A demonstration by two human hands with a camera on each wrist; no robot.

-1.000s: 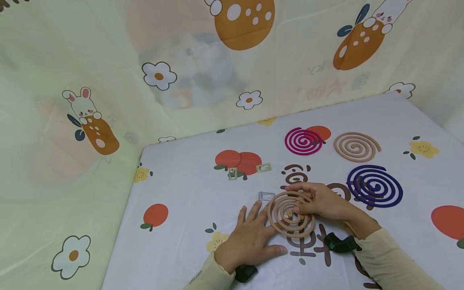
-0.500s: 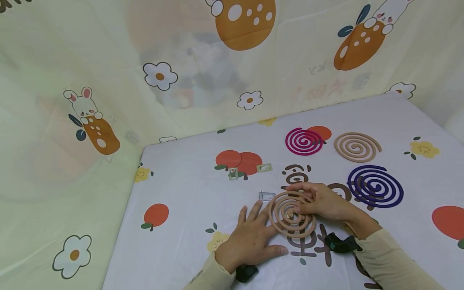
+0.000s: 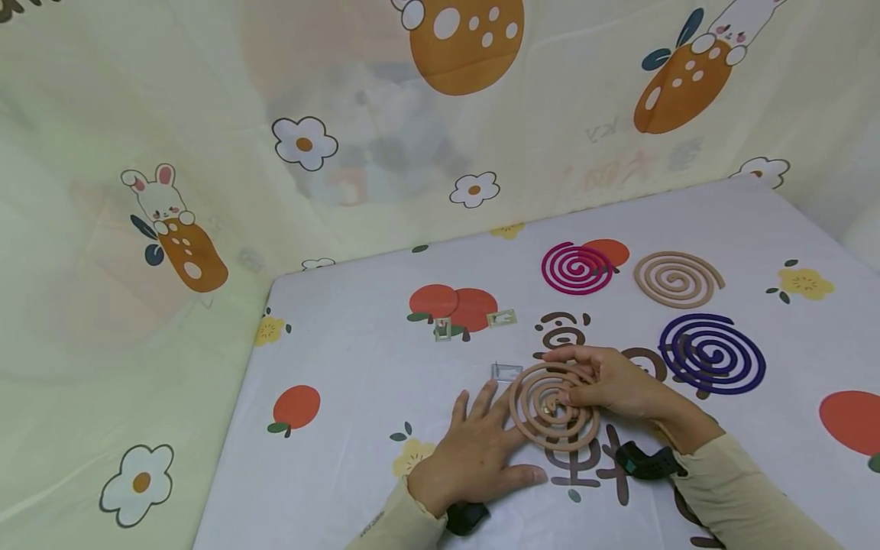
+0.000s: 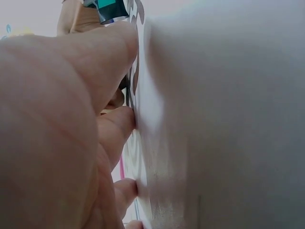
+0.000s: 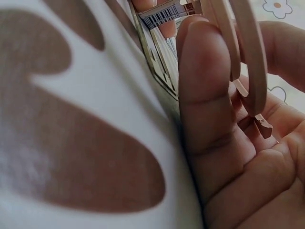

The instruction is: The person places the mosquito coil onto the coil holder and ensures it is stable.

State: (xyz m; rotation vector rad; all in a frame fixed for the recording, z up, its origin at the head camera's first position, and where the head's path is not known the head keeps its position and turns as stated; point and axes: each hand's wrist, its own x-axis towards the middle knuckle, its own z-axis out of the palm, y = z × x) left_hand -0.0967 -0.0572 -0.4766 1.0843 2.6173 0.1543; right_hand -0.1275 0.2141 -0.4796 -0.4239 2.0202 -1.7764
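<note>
A tan mosquito coil (image 3: 560,446) is gripped at its right side by my right hand (image 3: 622,386), fingers along the far edge and thumb near the centre. A shiny bit of metal (image 3: 548,409) shows at the coil's middle. My left hand (image 3: 470,458) lies palm down with fingers spread, its index finger reaching under the coil's left edge; that fingertip is hidden. In the right wrist view the coil's rings (image 5: 257,62) stand between thumb and fingers, and a barcode-marked strip (image 5: 164,15) sits beside fingertips. The left wrist view has the left fingertips down on the tablecloth (image 4: 214,119).
Behind the hands lie a pink coil (image 3: 576,269), another tan coil (image 3: 677,279) and a dark blue coil (image 3: 713,354). Small metal coil stands (image 3: 501,317) lie left of them, one stand (image 3: 506,372) close to the left fingertips. A patterned curtain (image 3: 378,153) rises behind the table.
</note>
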